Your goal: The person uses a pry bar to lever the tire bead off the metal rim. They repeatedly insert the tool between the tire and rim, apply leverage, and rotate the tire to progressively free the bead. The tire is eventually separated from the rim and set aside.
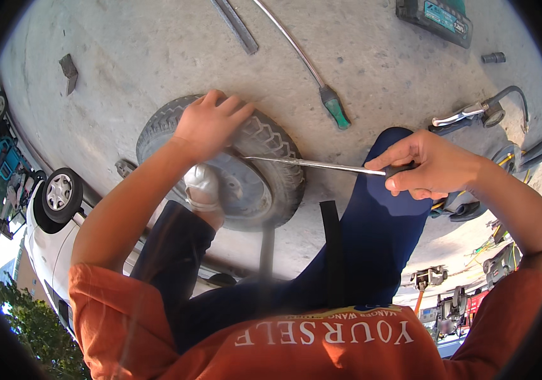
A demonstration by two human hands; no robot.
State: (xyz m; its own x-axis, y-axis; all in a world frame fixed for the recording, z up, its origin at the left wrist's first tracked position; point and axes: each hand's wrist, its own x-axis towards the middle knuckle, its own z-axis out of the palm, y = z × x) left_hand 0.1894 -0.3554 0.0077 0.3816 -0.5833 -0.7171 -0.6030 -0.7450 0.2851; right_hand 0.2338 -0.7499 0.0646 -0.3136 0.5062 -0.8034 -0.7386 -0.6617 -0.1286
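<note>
A small tyre (271, 137) on a steel rim (240, 183) lies on the concrete floor, with my foot on the rim. My left hand (211, 121) rests on the far side of the tyre, fingers spread over the tread and sidewall. My right hand (416, 166) is closed around the dark handle of a metal pry bar (320, 165). The bar's thin tip reaches to where the tyre's bead meets the rim, near my left hand; whether it is under the bead I cannot tell. Another long pry bar (299, 52) with a green and black handle lies beyond the tyre.
A metal bar (237, 28) and a dark tool case (435, 21) lie at the far side. A socket (493, 58) and a tyre inflator gun (465, 115) with a hose lie to the right. A white car (45, 256) stands at the left, a floor jack (427, 278) at the lower right.
</note>
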